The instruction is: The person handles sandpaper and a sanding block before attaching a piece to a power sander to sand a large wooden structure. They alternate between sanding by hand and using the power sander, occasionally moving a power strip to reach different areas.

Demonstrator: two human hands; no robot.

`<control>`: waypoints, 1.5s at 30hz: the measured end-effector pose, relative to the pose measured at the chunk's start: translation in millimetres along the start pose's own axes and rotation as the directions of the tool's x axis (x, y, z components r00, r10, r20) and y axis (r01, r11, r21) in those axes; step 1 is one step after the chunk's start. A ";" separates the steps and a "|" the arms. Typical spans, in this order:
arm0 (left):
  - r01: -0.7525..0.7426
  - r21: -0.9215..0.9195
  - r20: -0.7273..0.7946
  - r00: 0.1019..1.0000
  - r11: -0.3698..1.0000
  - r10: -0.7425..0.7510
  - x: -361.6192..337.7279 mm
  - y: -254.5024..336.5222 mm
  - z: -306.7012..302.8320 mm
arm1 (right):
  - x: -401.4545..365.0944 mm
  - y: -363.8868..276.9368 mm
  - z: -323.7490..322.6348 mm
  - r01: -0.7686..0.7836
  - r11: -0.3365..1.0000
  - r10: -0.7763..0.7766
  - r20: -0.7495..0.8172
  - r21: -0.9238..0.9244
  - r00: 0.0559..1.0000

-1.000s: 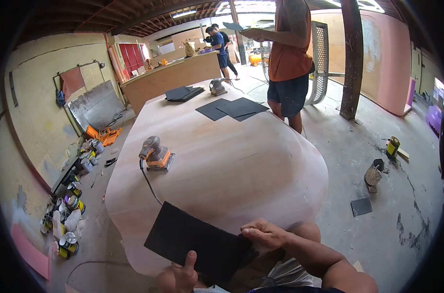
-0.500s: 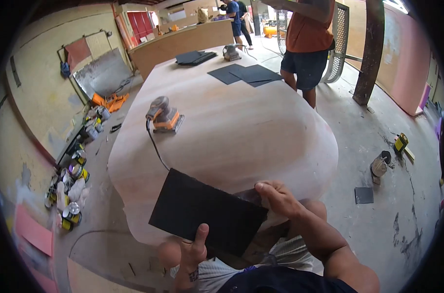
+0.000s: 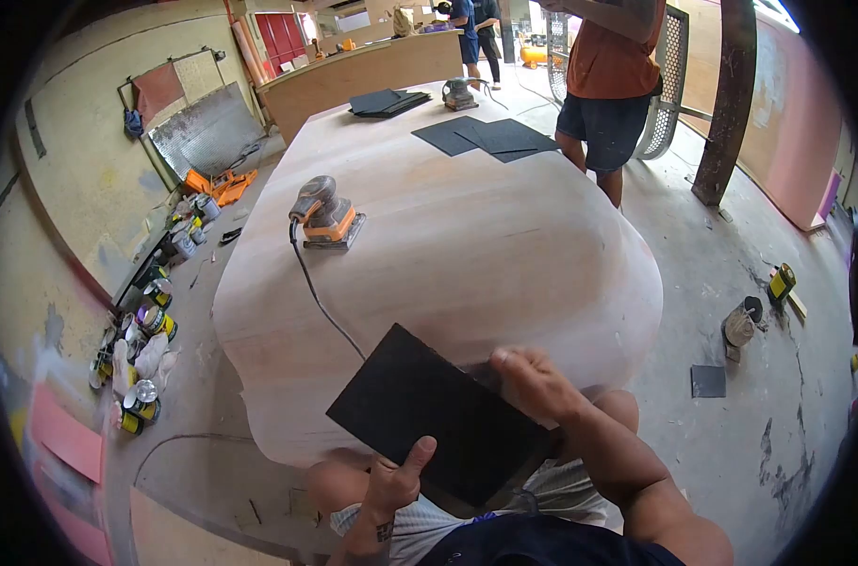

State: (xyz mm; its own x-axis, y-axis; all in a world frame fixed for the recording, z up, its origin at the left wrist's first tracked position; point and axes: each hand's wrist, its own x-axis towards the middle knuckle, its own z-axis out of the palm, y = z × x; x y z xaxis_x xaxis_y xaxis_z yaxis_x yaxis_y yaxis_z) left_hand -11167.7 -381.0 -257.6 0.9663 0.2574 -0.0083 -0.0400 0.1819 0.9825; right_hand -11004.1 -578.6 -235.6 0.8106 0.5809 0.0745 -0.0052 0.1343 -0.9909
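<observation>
A black sheet of sandpaper [image 3: 438, 410] is tilted over my lap in the head view. My left hand [image 3: 397, 483] grips its lower edge, thumb on top and fingers hidden underneath. My right hand [image 3: 535, 385] is closed at the sheet's upper right edge, blurred; a dark patch shows beside its fingers, and I cannot tell what it pinches. Beyond the sheet, an orange and grey electric sander [image 3: 327, 215] rests on the large pale, smooth-curved surface [image 3: 448, 283], its cord running toward me behind the sheet.
Several more black sheets [image 3: 490, 138] lie at the far end, near a stack of them [image 3: 387, 102] and a second sander [image 3: 460, 94]. A person in an orange top [image 3: 613, 71] stands at the far right. Paint cans [image 3: 157, 321] line the left wall; another can [image 3: 781, 281] stands right.
The sandpaper has shifted right and tilted more steeply, with my left hand moving right along with it. My right hand stays near its upper right edge. The view has shifted slightly.
</observation>
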 end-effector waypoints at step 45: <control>-0.140 -0.109 0.152 0.976 0.984 0.156 16.8 29.6 -27.9 | -10.3 -30.8 14.6 0.115 0.972 -0.059 0.263 -0.206 0.963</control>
State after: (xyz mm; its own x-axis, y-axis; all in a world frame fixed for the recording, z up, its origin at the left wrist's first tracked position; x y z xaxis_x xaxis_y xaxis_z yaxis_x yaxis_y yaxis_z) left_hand -11159.7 -344.7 -233.8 0.9755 0.1351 0.1734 -0.2026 0.2464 0.9478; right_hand -11020.8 -577.0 -204.2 0.6270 0.7626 0.1591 0.2091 0.0320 -0.9774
